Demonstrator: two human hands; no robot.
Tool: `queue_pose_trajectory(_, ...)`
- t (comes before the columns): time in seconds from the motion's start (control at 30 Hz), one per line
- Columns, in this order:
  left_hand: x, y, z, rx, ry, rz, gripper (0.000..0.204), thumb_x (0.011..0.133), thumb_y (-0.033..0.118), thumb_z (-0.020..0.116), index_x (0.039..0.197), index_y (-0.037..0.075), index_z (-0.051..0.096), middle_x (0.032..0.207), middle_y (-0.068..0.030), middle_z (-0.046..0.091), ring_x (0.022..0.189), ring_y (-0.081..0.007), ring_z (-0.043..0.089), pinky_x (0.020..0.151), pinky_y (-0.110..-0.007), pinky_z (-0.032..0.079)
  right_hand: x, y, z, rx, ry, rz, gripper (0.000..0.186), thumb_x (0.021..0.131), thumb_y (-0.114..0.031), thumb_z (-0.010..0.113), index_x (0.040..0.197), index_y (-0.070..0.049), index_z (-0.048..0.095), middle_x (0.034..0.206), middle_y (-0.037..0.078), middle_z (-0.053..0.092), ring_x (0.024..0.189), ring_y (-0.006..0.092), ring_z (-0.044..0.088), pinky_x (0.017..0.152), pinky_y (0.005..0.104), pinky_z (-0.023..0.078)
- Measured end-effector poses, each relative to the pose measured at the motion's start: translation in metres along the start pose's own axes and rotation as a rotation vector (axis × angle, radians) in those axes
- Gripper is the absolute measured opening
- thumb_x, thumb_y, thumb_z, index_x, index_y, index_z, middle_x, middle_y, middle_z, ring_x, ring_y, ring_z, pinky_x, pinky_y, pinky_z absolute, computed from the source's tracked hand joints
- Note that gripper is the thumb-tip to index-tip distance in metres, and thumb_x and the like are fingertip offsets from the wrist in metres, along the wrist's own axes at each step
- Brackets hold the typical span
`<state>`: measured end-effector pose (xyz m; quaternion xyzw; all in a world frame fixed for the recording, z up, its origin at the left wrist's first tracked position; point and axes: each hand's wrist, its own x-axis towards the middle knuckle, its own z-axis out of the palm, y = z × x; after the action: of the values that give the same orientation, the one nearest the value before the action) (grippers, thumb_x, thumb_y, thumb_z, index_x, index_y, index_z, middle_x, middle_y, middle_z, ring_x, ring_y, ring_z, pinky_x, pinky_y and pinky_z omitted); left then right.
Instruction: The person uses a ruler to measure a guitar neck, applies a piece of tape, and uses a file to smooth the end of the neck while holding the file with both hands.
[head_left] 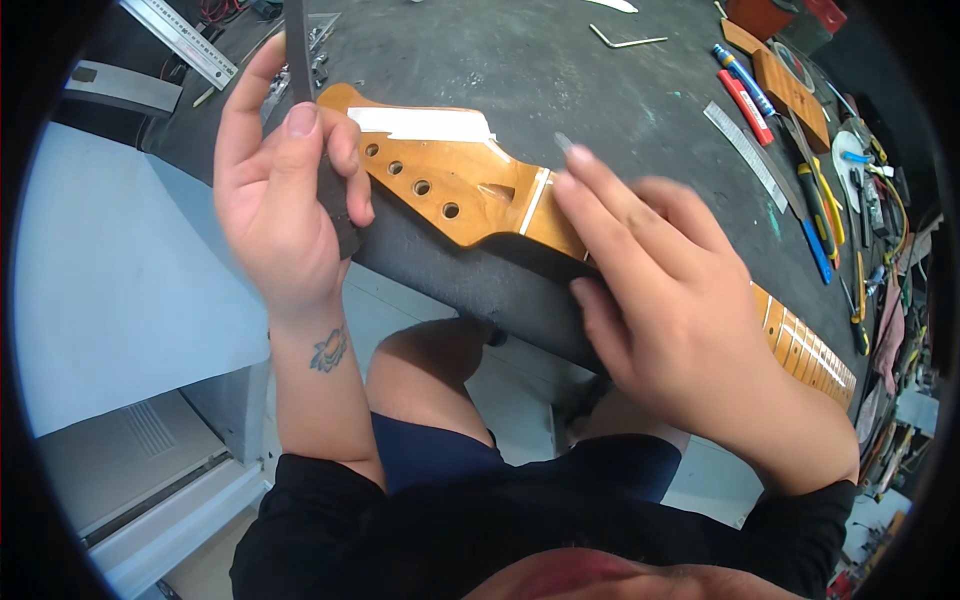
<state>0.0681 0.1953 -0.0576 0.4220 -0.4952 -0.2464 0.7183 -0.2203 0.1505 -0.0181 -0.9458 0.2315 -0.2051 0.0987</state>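
A glossy amber guitar neck [500, 183] lies across the dark bench, its headstock toward the left. The headstock bears a white strip [420, 122] and a row of round tuner holes. My left hand [285, 195] is closed around a long, dark flat bar [299, 55], upright beside the headstock's tip. Over the fretboard, close to the white nut [535, 200], is my right hand [665, 265], fingers stretched and thumb apart. A small greyish sliver [563, 141] shows at its fingertips, blurred; whether it is held cannot be made out. My right hand hides part of the neck.
A hex key [625, 40] lies at the back of the bench. To the right are a metal ruler [745, 155], a red marker [745, 106], a wooden block [790, 98] and several hand tools. A steel square [185, 40] sits at the far left.
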Motion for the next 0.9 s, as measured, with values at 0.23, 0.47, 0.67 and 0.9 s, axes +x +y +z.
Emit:
queue_pose_trajectory(0.23, -0.004, 0.005, 0.005, 0.065, 0.038, 0.015, 0.05, 0.116, 0.01, 0.057, 0.164, -0.004, 0.047, 0.083, -0.0079, 0.069, 0.059, -0.0098, 0.058, 0.053, -0.022, 0.048, 0.004, -0.013, -0.005, -0.169, -0.087, -0.145, 0.064, 0.082, -0.008, 0.083, 0.145, -0.009, 0.07, 0.154, 0.007, 0.068, 0.139, 0.037, 0.064, 0.112, 0.0557, 0.049)
queue_pose_trajectory(0.47, -0.003, 0.001, 0.004, 0.078, -0.001, 0.021, 0.047, 0.119, 0.011, 0.051, 0.164, -0.003, 0.047, 0.085, -0.0062, 0.065, 0.059, -0.0071, 0.055, 0.052, -0.02, 0.047, -0.018, -0.02, -0.003, 0.387, -0.173, -0.576, 0.019, 0.087, -0.012, 0.078, 0.102, 0.0, 0.08, 0.107, 0.013, 0.081, 0.103, 0.0311, 0.079, 0.085, 0.0455, 0.061)
queue_pose_trajectory(0.67, -0.005, -0.001, -0.001, 0.075, 0.011, 0.042, 0.048, 0.119, 0.012, 0.051, 0.164, -0.002, 0.047, 0.086, -0.0066, 0.066, 0.061, -0.007, 0.056, 0.053, -0.02, 0.047, -0.002, -0.004, -0.013, 0.193, -0.016, -0.409, 0.033, 0.079, -0.015, 0.087, 0.106, 0.0, 0.076, 0.104, 0.012, 0.077, 0.1, 0.0347, 0.076, 0.086, 0.0479, 0.059)
queue_pose_trajectory(0.9, -0.006, -0.003, -0.003, 0.058, 0.033, 0.023, 0.05, 0.117, 0.012, 0.053, 0.165, -0.002, 0.048, 0.087, -0.0061, 0.068, 0.062, -0.0076, 0.057, 0.055, -0.02, 0.048, 0.007, -0.007, -0.011, -0.131, -0.082, -0.08, 0.07, 0.076, -0.007, 0.085, 0.145, -0.002, 0.069, 0.155, 0.022, 0.066, 0.135, 0.0445, 0.066, 0.115, 0.0527, 0.054)
